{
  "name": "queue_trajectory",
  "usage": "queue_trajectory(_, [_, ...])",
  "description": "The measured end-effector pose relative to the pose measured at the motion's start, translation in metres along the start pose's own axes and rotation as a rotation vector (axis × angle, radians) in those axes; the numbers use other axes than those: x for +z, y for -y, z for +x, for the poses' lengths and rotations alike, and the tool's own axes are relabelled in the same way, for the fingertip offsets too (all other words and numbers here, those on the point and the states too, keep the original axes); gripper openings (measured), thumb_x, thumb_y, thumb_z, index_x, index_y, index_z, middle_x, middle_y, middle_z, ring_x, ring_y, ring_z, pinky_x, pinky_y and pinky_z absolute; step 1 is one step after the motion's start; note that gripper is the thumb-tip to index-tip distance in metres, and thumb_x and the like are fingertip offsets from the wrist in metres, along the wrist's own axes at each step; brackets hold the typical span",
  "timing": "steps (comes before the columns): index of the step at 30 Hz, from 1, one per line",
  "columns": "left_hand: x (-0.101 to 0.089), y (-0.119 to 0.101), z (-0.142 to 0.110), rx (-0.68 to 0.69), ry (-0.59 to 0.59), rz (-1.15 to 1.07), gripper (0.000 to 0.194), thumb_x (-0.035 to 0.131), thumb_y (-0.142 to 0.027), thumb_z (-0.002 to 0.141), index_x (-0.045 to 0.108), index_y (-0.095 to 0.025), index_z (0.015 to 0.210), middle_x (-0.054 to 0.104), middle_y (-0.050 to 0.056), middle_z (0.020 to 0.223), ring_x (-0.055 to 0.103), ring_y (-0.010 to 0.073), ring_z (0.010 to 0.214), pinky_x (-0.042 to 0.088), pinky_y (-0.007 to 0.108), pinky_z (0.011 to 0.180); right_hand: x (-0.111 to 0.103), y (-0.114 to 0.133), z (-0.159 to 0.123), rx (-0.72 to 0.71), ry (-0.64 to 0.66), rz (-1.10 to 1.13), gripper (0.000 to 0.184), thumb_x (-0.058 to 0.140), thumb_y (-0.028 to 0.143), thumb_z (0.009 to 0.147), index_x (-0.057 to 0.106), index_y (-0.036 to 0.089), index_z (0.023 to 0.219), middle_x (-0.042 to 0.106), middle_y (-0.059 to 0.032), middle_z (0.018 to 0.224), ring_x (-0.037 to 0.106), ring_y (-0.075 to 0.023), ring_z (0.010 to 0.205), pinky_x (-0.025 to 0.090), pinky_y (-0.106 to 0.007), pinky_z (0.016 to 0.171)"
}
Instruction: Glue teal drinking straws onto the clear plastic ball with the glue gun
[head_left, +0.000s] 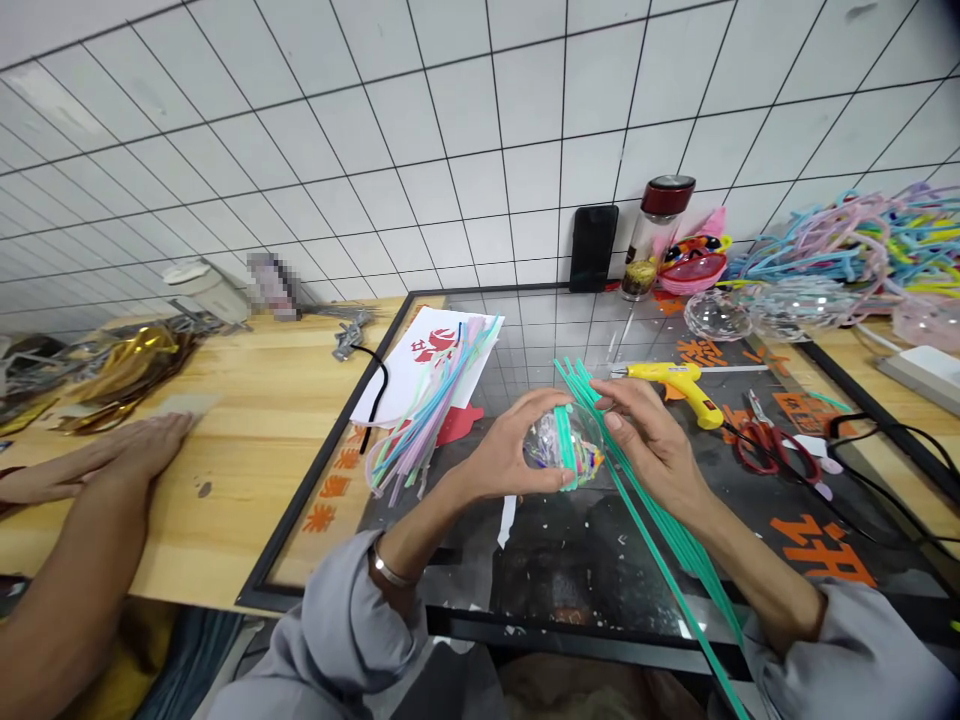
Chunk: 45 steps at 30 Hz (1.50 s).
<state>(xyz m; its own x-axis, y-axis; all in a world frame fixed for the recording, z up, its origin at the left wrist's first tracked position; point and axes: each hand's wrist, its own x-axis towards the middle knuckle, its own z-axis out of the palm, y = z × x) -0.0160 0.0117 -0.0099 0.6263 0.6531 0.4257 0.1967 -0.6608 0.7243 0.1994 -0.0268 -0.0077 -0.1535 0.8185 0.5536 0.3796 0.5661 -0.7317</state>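
My left hand [517, 450] is closed around a clear plastic ball [589, 430], raised above the dark glass panel. Green pipe cleaner strips [564, 440] run across the ball, and small colourful bits show inside or through it. Just to the right, my right hand [649, 430] has its fingers apart, with thumb and index near the ball and nothing visible between them. Below it a bundle of long green pipe cleaners [660, 520] lies slanted toward the table's front edge, partly hidden by the hand.
A yellow glue gun [675, 378] and red-handled scissors [772, 455] lie on the right. Pastel pipe cleaners [427, 420] rest on white paper [375, 395]. Behind stand a phone [593, 248] and a bottle [652, 240]. Another person's hands [142, 450] rest on the left table.
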Motion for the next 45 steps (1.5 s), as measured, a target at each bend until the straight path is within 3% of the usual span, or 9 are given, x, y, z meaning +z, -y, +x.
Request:
queue_trajectory(7, [0.0, 0.0, -0.001, -0.005, -0.007, 0.0, 0.073, 0.077, -0.029, 0.067, 0.048, -0.018, 0.134, 0.054, 0.015, 0.137, 0.051, 0.031, 0.13, 0.04, 0.05, 0.113, 0.006, -0.001, 0.0, -0.048, 0.011, 0.007, 0.029, 0.051, 0.022, 0.096, 0.064, 0.03, 0.122, 0.058, -0.0049, 0.109, 0.057, -0.018, 0.107, 0.049, -0.034, 0.089])
queue_trajectory(13, [-0.001, -0.003, 0.001, -0.009, 0.007, 0.016, 0.071, 0.076, -0.027, 0.066, 0.049, -0.02, 0.131, 0.056, 0.013, 0.133, 0.053, 0.0307, 0.127, 0.042, 0.05, 0.111, 0.01, -0.002, -0.003, -0.065, -0.001, 0.013, 0.033, 0.05, 0.019, 0.096, 0.063, 0.032, 0.123, 0.056, -0.0045, 0.111, 0.054, -0.0172, 0.111, 0.048, -0.034, 0.093])
queue_trajectory(25, [0.002, -0.005, 0.001, 0.105, -0.004, 0.08, 0.071, 0.075, -0.027, 0.069, 0.047, -0.021, 0.133, 0.053, 0.015, 0.133, 0.052, 0.0316, 0.128, 0.044, 0.053, 0.108, 0.011, -0.005, -0.005, -0.094, -0.032, -0.026, 0.034, 0.052, 0.019, 0.095, 0.065, 0.035, 0.122, 0.051, -0.0046, 0.118, 0.052, -0.0181, 0.114, 0.046, -0.038, 0.096])
queue_trajectory(34, [0.001, -0.007, 0.003, 0.081, 0.031, 0.046, 0.069, 0.074, -0.028, 0.068, 0.048, -0.02, 0.132, 0.054, 0.016, 0.132, 0.051, 0.0324, 0.129, 0.042, 0.054, 0.111, 0.014, 0.0, -0.002, -0.112, -0.03, -0.038, 0.027, 0.049, 0.023, 0.096, 0.07, 0.03, 0.112, 0.053, -0.0076, 0.113, 0.054, -0.0207, 0.105, 0.05, -0.042, 0.088])
queue_trajectory(45, [-0.001, -0.013, 0.004, 0.039, 0.034, 0.053, 0.068, 0.072, -0.027, 0.067, 0.05, -0.017, 0.131, 0.053, 0.017, 0.134, 0.05, 0.0326, 0.131, 0.042, 0.053, 0.112, 0.012, -0.002, -0.004, -0.116, -0.01, -0.038, 0.027, 0.05, 0.021, 0.095, 0.069, 0.03, 0.113, 0.052, -0.0069, 0.114, 0.054, -0.0202, 0.109, 0.049, -0.041, 0.092])
